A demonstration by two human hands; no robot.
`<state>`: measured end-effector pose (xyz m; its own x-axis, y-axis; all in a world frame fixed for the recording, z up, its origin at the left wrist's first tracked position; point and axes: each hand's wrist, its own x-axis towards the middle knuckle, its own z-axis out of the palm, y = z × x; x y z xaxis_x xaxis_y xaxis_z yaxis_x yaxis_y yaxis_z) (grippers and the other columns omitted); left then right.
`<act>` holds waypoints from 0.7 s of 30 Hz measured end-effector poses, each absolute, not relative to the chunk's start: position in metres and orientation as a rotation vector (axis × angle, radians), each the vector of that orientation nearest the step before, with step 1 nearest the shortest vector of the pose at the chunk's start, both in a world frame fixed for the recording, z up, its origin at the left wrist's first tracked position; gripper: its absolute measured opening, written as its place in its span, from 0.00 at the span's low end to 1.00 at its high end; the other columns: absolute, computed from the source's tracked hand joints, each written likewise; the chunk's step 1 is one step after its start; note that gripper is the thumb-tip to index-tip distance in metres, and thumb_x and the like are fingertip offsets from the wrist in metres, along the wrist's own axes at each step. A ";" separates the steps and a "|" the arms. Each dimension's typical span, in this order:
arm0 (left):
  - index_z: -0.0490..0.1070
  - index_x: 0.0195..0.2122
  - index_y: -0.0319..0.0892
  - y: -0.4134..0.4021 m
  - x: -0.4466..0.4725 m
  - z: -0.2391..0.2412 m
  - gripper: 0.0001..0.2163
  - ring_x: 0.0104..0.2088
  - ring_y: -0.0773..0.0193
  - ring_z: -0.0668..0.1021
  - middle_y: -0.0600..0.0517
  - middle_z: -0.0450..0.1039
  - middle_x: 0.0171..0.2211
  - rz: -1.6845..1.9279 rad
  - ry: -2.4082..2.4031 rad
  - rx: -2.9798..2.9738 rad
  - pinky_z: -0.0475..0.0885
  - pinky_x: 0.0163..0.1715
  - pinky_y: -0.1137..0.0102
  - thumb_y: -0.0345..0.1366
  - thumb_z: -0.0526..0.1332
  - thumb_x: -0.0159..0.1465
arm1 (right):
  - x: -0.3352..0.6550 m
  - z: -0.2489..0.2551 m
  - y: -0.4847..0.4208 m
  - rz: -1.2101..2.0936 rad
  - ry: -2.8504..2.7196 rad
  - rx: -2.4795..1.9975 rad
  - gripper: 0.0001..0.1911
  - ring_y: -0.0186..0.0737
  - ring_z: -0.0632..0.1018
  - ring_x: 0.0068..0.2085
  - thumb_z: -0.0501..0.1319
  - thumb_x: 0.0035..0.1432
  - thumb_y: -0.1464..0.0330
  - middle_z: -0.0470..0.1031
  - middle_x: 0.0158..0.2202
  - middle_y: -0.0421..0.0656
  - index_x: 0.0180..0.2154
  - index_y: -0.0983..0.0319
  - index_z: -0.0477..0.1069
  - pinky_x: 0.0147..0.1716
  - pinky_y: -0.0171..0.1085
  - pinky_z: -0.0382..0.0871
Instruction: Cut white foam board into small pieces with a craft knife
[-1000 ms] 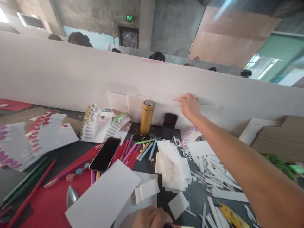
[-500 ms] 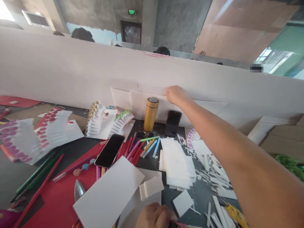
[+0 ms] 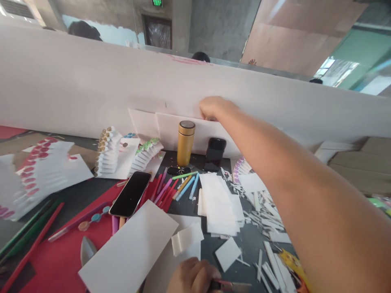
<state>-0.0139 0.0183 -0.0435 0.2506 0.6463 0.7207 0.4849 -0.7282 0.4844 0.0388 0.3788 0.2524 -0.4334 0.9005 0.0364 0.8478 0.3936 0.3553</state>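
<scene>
My right hand (image 3: pixel 214 108) reaches far forward, its fingers curled over the top edge of a white foam sheet (image 3: pixel 171 131) that leans against the long white partition (image 3: pixel 91 85). Just below it stand a gold thermos (image 3: pixel 185 142) and a dark phone (image 3: pixel 215 154) propped upright. My left hand (image 3: pixel 192 277) is at the bottom edge, closed round a thin pink-and-dark tool (image 3: pixel 227 284), beside small white foam pieces (image 3: pixel 187 239).
A black phone (image 3: pixel 130 193) lies on red paper (image 3: pixel 61 260). Coloured pens (image 3: pixel 177 188), a stack of white squares (image 3: pixel 220 205), white offcut strips (image 3: pixel 269 219) and fanned cards with coloured dots (image 3: pixel 113 154) cover the desk. A large white sheet (image 3: pixel 128 248) lies in front.
My right hand slid leftward along the top edge of the leaning white sheets. My left hand stayed at the bottom edge, with the tool now showing more.
</scene>
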 end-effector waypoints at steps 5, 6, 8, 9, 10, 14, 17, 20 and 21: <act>0.61 0.35 0.46 0.019 -0.008 -0.047 0.15 0.15 0.68 0.68 0.57 0.70 0.20 1.531 1.114 2.335 0.60 0.18 0.73 0.45 0.45 0.76 | 0.031 0.258 0.384 0.430 2.437 1.522 0.07 0.48 0.80 0.39 0.72 0.50 0.70 0.79 0.32 0.44 0.34 0.62 0.82 0.40 0.45 0.70; 0.61 0.34 0.46 0.019 -0.006 -0.047 0.15 0.14 0.68 0.67 0.57 0.69 0.19 1.580 1.124 2.332 0.59 0.17 0.73 0.44 0.45 0.76 | 0.031 0.259 0.387 0.409 2.425 1.516 0.07 0.48 0.80 0.39 0.72 0.51 0.68 0.79 0.33 0.44 0.35 0.62 0.82 0.40 0.45 0.70; 0.61 0.33 0.46 0.020 -0.004 -0.047 0.15 0.13 0.67 0.65 0.58 0.67 0.18 1.646 1.143 2.327 0.57 0.16 0.72 0.43 0.45 0.76 | 0.030 0.259 0.396 0.376 2.410 1.483 0.10 0.48 0.80 0.40 0.72 0.54 0.63 0.78 0.33 0.44 0.35 0.63 0.82 0.41 0.46 0.71; 0.61 0.33 0.46 0.020 -0.003 -0.047 0.15 0.13 0.67 0.65 0.58 0.67 0.17 1.652 1.151 2.322 0.57 0.16 0.72 0.43 0.45 0.76 | 0.029 0.258 0.401 0.378 2.422 1.448 0.11 0.48 0.81 0.40 0.71 0.55 0.61 0.78 0.33 0.44 0.35 0.63 0.82 0.41 0.46 0.71; 0.62 0.33 0.46 0.020 -0.002 -0.047 0.15 0.14 0.67 0.66 0.57 0.67 0.17 1.648 1.150 2.315 0.57 0.16 0.72 0.44 0.45 0.76 | 0.028 0.257 0.405 0.397 2.447 1.404 0.13 0.47 0.81 0.39 0.70 0.56 0.58 0.78 0.32 0.43 0.34 0.63 0.81 0.41 0.45 0.72; 0.63 0.35 0.46 0.019 -0.003 -0.046 0.16 0.15 0.67 0.68 0.56 0.71 0.19 1.584 1.130 2.292 0.59 0.18 0.72 0.46 0.46 0.76 | 0.028 0.249 0.415 0.474 2.550 1.323 0.17 0.45 0.80 0.35 0.71 0.54 0.54 0.75 0.25 0.41 0.28 0.63 0.80 0.39 0.45 0.72; 0.63 0.35 0.46 0.019 -0.008 -0.041 0.16 0.16 0.66 0.69 0.56 0.72 0.20 1.567 1.124 2.299 0.60 0.18 0.72 0.48 0.46 0.75 | 0.031 0.247 0.413 0.384 2.576 1.514 0.15 0.46 0.80 0.35 0.72 0.54 0.58 0.74 0.24 0.41 0.25 0.63 0.78 0.40 0.48 0.71; 0.63 0.36 0.45 0.019 -0.012 -0.033 0.15 0.16 0.67 0.69 0.56 0.72 0.21 1.532 1.112 2.331 0.61 0.18 0.72 0.45 0.46 0.76 | 0.036 0.248 0.413 0.315 2.575 1.618 0.14 0.47 0.81 0.37 0.72 0.54 0.60 0.76 0.25 0.42 0.25 0.63 0.79 0.41 0.49 0.71; 0.63 0.36 0.45 0.019 -0.013 -0.031 0.14 0.16 0.67 0.70 0.56 0.73 0.21 1.500 1.101 2.350 0.62 0.19 0.72 0.44 0.46 0.76 | 0.038 0.249 0.414 0.311 2.580 1.609 0.14 0.47 0.80 0.37 0.72 0.53 0.60 0.76 0.25 0.42 0.25 0.63 0.79 0.41 0.49 0.71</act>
<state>-0.0128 0.0189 -0.0309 0.2333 0.6452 0.7276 0.5010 -0.7210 0.4787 0.0384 0.4144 0.2489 -0.4434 0.8957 0.0349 0.8783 0.4263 0.2163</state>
